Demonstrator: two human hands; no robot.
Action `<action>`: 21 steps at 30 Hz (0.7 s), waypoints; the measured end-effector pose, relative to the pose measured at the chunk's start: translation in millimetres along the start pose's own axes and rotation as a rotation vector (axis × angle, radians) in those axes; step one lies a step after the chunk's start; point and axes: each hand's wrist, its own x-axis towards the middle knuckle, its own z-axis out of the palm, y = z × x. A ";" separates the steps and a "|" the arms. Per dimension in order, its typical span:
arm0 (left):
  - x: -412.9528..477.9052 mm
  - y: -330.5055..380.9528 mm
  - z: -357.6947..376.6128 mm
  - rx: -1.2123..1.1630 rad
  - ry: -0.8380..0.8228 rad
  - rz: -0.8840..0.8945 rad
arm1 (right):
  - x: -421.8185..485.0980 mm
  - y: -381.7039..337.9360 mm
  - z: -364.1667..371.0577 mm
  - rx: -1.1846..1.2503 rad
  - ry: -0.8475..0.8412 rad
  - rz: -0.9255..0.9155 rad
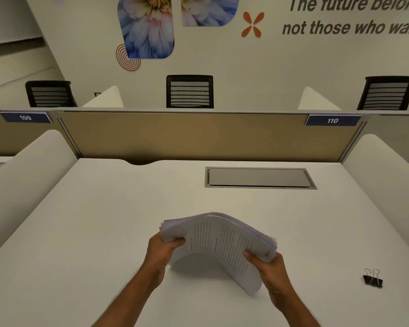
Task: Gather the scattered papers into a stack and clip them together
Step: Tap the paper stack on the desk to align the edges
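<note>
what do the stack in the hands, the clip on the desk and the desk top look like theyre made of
Stack of papers: thin white printed paper, matte; it arches between both hands and its edges fan out.
Binder clip: looks like black painted metal with shiny wire handles that glint.
Desk top: smooth, pale, matte; probably laminate, though that cannot be confirmed.

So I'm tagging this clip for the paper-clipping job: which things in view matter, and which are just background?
Part of the job:
stack of papers, held by left hand and right hand
binder clip, lying on desk

Background:
cable hatch
office chairs
</note>
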 end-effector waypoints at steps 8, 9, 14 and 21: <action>-7.3 13.8 4.1 -0.120 0.086 0.093 | -5.2 -20.7 10.0 0.061 0.043 -0.096; -7.8 13.5 5.4 -0.117 0.083 0.081 | -5.8 -21.1 11.6 0.050 0.029 -0.093; -4.1 19.5 4.0 -0.063 0.072 0.118 | -4.8 -24.5 10.2 0.029 0.063 -0.096; -3.3 22.8 -1.8 -0.003 0.050 0.179 | -4.8 -24.8 6.5 0.022 0.056 -0.136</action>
